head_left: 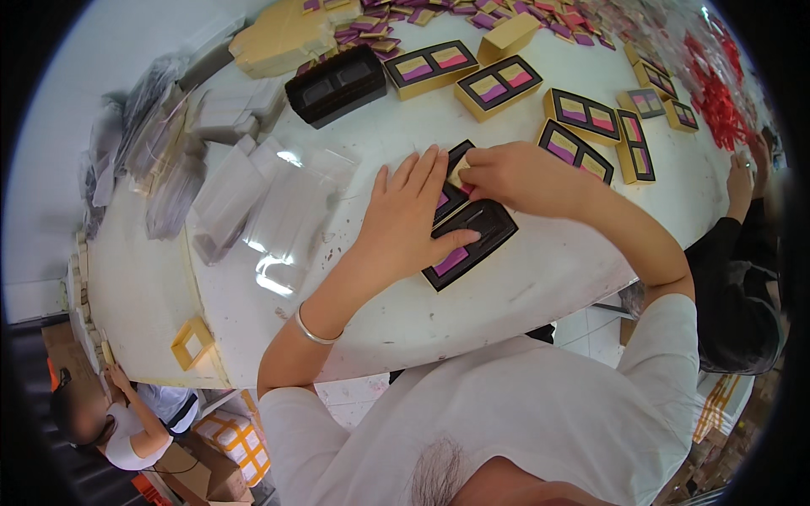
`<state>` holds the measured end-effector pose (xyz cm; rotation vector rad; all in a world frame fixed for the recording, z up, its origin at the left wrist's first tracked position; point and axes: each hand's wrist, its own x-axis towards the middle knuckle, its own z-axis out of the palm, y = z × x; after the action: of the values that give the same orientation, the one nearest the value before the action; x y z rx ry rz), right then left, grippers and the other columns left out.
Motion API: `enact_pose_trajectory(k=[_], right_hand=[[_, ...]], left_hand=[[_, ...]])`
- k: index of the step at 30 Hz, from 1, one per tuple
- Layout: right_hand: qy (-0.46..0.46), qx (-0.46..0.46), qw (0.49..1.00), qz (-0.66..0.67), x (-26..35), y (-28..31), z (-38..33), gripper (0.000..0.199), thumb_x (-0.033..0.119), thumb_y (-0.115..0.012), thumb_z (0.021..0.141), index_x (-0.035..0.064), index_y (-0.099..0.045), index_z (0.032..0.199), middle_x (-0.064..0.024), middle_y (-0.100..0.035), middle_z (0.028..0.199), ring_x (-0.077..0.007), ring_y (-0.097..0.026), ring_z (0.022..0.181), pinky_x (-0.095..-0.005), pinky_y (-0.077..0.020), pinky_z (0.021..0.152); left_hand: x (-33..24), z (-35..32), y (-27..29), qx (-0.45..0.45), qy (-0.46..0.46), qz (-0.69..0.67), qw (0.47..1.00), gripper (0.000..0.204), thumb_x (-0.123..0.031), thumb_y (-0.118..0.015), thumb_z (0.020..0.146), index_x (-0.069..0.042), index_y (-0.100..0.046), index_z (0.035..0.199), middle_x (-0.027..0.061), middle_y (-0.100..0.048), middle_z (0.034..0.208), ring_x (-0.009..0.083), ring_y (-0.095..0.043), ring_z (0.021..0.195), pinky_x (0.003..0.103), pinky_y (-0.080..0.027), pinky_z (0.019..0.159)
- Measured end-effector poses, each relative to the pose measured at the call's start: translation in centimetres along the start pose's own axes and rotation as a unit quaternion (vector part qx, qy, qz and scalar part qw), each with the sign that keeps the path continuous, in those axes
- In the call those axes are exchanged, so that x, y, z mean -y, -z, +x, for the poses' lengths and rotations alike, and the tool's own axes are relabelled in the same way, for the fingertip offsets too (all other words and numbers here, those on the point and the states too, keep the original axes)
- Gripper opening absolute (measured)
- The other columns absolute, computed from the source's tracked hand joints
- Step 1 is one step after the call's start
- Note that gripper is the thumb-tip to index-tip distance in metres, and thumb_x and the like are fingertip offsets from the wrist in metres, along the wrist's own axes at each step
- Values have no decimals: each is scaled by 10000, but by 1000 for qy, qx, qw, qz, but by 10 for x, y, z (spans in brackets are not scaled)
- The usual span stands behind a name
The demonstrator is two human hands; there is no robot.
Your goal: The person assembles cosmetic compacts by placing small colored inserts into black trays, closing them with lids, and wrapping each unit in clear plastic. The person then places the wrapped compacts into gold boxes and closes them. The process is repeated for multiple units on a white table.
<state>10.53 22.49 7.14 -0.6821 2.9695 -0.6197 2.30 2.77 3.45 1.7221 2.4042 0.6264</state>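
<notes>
Two gold boxes with black two-slot inserts lie side by side in front of me. My left hand [396,215] is spread over their left ends, its fingers stretched on the farther box [458,155] and its thumb reaching across the nearer box [498,229]. In the nearer box, a purple-and-gold packet [450,262] fills the left slot, and the right slot shows bare black. My right hand [519,179] is closed at the farther box, pinching a small gold-and-pink packet [461,175] at its right slot. My fingers partly cover that packet and the box.
Several filled gold boxes [582,115] stand at the back right. A stack of black inserts [336,87] and clear plastic sleeves [291,207] lie to the left. Loose packets [422,15] are heaped at the far edge. Other people's hands [740,181] show at the right.
</notes>
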Motion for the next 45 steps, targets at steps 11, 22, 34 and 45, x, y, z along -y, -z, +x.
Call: enact_pose_trajectory(k=[11, 22, 34, 45], right_hand=[[-257, 65, 945, 190, -2, 10, 22, 126, 92, -650, 805, 20, -549, 827, -52, -563, 731, -155, -541, 637, -273, -427, 561], [-246, -220, 623, 709, -2, -5, -34, 283, 124, -580, 865, -11, -544, 1112, -26, -566, 765, -72, -479, 596, -198, -380, 505], [-156, -254, 722, 625, 31, -16, -55, 163, -80, -583, 786, 55, -566, 878, -102, -601, 1015, -215, -597, 1015, -312, -491, 858], [47, -315, 940, 125, 54, -16, -47, 286, -108, -636, 684, 43, -662, 927, -158, -516, 1098, -303, -533, 1021, -365, -497, 771]], left_hand=[[3, 0, -2, -7, -14, -42, 999, 789, -533, -663, 724, -79, -420, 1322, 201, -361, 1380, 345, -362, 1256, 522, -243, 1049], [-5, -2, 3, -31, -61, 90, 994, 605, -513, -627, 765, -144, -541, 1237, 144, -376, 1393, 347, -417, 1203, 558, -254, 1035], [-11, 2, 18, -96, -80, 51, 991, 594, -525, -621, 767, -123, -560, 1200, 159, -411, 1353, 339, -453, 1145, 488, -276, 1037], [-26, -8, 32, 52, 134, -608, 781, 152, -136, -622, 845, 11, -619, 881, 26, -628, 822, 91, -536, 752, 246, -438, 713]])
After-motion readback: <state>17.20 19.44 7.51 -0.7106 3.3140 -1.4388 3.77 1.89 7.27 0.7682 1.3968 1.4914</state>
